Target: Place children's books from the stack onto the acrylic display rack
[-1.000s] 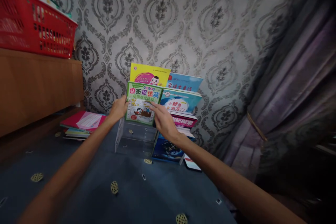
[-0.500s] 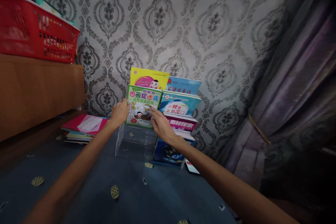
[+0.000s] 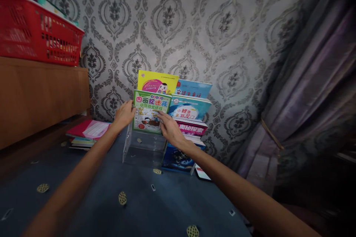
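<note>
A green picture book (image 3: 151,120) stands upright in the left column of a clear tiered rack (image 3: 144,155). My left hand (image 3: 124,114) is closed at the book's left edge, beside the rack's side panel. My right hand (image 3: 171,129) holds the book's lower right part, fingertips on its front cover. Behind it a yellow book (image 3: 158,80) rises higher. In the right column stand a blue book (image 3: 194,88), a teal book (image 3: 203,109), a magenta book (image 3: 196,129) and a dark blue book (image 3: 178,157).
A stack of books with a pink one (image 3: 79,129) on top lies left of the rack. A red basket (image 3: 58,40) sits on a wooden cabinet (image 3: 41,96). A phone-like white object (image 3: 202,173) lies by the rack's right foot. A tied curtain (image 3: 258,155) hangs on the right.
Both hands stay on the green book, which keeps its place in the rack. My left hand sits slightly higher along its edge; the view has shifted a little.
</note>
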The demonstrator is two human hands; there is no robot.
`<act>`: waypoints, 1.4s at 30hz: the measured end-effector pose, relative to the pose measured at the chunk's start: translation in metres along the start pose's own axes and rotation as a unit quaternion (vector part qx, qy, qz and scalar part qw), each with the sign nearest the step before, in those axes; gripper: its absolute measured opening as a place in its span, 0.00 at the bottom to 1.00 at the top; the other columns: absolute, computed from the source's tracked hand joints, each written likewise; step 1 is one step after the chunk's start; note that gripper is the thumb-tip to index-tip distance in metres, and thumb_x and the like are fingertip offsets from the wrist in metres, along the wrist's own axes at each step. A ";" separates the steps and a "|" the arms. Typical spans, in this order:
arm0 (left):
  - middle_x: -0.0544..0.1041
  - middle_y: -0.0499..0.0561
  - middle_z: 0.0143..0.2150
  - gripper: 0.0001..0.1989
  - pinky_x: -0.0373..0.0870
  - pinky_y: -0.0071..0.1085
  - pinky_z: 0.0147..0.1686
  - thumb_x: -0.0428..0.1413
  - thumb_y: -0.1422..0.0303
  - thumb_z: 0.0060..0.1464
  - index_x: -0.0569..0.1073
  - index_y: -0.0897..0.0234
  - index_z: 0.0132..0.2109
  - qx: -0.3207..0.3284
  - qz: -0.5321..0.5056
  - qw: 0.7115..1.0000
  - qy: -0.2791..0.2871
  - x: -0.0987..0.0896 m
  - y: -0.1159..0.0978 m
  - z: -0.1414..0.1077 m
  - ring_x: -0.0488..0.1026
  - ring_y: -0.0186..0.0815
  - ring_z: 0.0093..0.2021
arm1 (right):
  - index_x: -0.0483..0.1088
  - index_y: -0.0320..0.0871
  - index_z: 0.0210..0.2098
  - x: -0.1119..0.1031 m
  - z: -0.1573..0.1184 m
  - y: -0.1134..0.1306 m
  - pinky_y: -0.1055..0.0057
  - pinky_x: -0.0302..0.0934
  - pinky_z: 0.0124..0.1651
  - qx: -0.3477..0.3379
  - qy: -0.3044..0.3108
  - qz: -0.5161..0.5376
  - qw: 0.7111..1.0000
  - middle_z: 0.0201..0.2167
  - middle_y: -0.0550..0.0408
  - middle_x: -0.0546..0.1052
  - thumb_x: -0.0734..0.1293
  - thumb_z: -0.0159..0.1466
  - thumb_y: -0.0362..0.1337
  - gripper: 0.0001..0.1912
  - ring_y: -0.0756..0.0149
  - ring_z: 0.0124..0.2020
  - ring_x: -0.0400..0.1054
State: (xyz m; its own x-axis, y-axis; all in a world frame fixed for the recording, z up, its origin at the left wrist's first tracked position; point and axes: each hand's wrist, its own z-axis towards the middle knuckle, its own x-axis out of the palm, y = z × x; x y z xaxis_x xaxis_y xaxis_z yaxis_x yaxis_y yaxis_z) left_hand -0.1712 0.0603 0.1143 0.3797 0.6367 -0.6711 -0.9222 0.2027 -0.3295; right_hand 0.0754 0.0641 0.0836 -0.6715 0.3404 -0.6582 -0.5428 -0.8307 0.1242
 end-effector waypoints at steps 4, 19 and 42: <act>0.80 0.58 0.47 0.14 0.71 0.38 0.51 0.50 0.69 0.61 0.73 0.64 0.51 0.000 -0.032 0.999 0.006 -0.011 0.004 0.004 0.77 0.46 0.50 | 0.71 0.42 0.58 -0.001 0.000 0.003 0.46 0.60 0.68 0.010 0.000 0.001 1.000 0.64 0.40 0.71 0.60 0.65 0.27 0.23 0.51 0.65 0.65; 0.82 0.54 0.46 0.14 0.73 0.33 0.43 0.50 0.70 0.60 0.75 0.63 0.50 0.004 -0.107 0.994 0.022 -0.020 0.009 -0.005 0.79 0.41 0.42 | 0.71 0.44 0.59 -0.010 -0.007 0.020 0.49 0.63 0.65 0.000 0.008 -0.002 1.000 0.62 0.42 0.73 0.59 0.67 0.28 0.23 0.53 0.64 0.67; 0.81 0.54 0.41 0.11 0.71 0.32 0.40 0.51 0.67 0.58 0.76 0.63 0.43 -0.016 -0.153 0.988 -0.007 0.003 0.019 0.011 0.77 0.40 0.39 | 0.71 0.41 0.58 0.007 0.008 0.001 0.50 0.59 0.68 0.015 0.007 -0.002 1.000 0.63 0.41 0.71 0.60 0.66 0.28 0.23 0.53 0.65 0.65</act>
State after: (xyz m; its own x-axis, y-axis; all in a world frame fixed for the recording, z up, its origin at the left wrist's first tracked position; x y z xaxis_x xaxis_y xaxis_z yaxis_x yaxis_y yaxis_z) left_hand -0.1885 0.0736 0.1133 0.6394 0.5596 -0.5272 -0.7611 0.3640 -0.5368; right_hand 0.0660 0.0695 0.0846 -0.6624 0.3363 -0.6694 -0.5597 -0.8161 0.1438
